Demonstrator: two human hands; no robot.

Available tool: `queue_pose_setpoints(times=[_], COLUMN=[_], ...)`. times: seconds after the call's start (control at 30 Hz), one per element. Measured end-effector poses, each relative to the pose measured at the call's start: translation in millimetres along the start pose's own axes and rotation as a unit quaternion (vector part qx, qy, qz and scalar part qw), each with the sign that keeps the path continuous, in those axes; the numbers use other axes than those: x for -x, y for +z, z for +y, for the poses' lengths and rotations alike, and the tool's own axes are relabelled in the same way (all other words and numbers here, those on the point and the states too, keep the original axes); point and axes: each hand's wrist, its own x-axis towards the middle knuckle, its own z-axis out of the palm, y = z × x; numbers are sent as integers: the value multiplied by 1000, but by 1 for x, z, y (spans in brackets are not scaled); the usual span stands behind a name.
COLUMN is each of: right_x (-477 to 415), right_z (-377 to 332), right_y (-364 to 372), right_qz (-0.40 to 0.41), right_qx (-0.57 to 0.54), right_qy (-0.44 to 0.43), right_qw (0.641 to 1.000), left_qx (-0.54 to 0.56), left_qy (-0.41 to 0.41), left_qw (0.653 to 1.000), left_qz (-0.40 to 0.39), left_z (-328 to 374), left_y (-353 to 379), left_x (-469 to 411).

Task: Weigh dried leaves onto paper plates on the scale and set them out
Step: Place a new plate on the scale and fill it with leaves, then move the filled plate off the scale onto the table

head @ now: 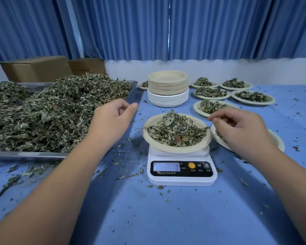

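A paper plate (148, 137) heaped with dried leaves (177, 131) sits on the white digital scale (181, 174) at the table's centre. My left hand (111, 121) hovers left of that plate, at the edge of the metal tray (25, 154), fingers loosely curled with nothing seen in it. My right hand (238, 129) hangs just right of the scale plate, over another plate (277, 140) that it mostly hides. Its fingertips pinch a few leaf bits. The tray carries a large pile of dried leaves (51, 112).
A tall stack of empty paper plates (168, 89) stands behind the scale. Several filled plates (253, 97) lie at the back right. Leaf crumbs litter the blue tablecloth (166, 218). Cardboard boxes (37, 68) sit behind the tray, under blue curtains.
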Motion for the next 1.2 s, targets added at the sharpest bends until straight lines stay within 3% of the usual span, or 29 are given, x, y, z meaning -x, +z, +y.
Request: queue_pose_setpoints(times=[0.13,0.33,0.5,0.67,0.83,0.97,1.07,1.2], right_x=[0,-4,-5,-3,-3,-9,-13,-20], right_z=[-3,-8,-4,-3,-7,-9,-6,2], right_y=[-1,-7,-3,2,4,-6,-13,-26], right_qz=[15,72,-39,-79,-85,-52,-26,24], right_qx=[21,52,79,12,-148,-229,-244,-279], right_qy=[15,89,177,232,294,309,311,303], right_qw=[1000,992,980,969,941,922,918,911], left_qx=[-47,-65,-36,-79,84,336,400,395], left_qy=[-13,33,46,10,-95,-196,-183,-132], left_qw=[999,997,998,994,989,918,895,904], left_qz=[11,4,6,-81,-76,-83,-78,-95], left_z=[2,16,22,19,23,31,37,43], left_y=[-1,-1,9,24,27,30,34,39], left_x=[3,10,15,18,20,17,19,22])
